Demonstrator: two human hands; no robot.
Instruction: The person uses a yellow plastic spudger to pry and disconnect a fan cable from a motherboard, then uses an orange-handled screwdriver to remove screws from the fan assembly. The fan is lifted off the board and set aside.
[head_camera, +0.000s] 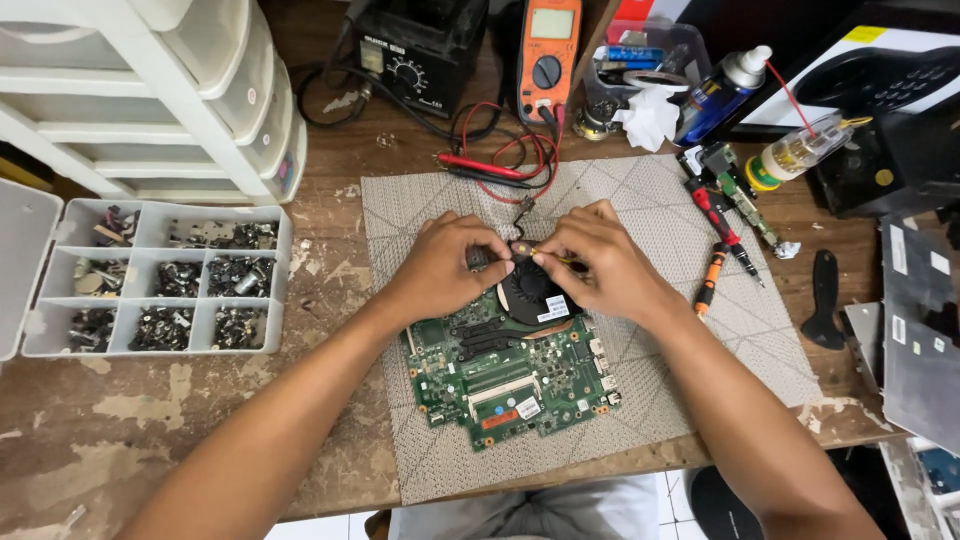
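A green laptop motherboard (510, 375) lies on a grey patterned mat (420, 215) in the middle of the worn wooden bench. A round black cooling fan (535, 295) sits at its far edge. My left hand (450, 265) pinches the fan's rim near the top left corner. My right hand (600, 260) is closed around a small yellow-handled screwdriver (560, 258), its tip at the fan's top edge. A thin black fan wire (522, 208) runs away from the fan towards the back.
A clear parts box (160, 280) with several compartments of screws sits left. White plastic drawers (170, 90) stand behind it. At the back are a soldering station (415, 45), an orange multimeter (548, 55), a spray can (722, 95). Screwdrivers (722, 235) lie right.
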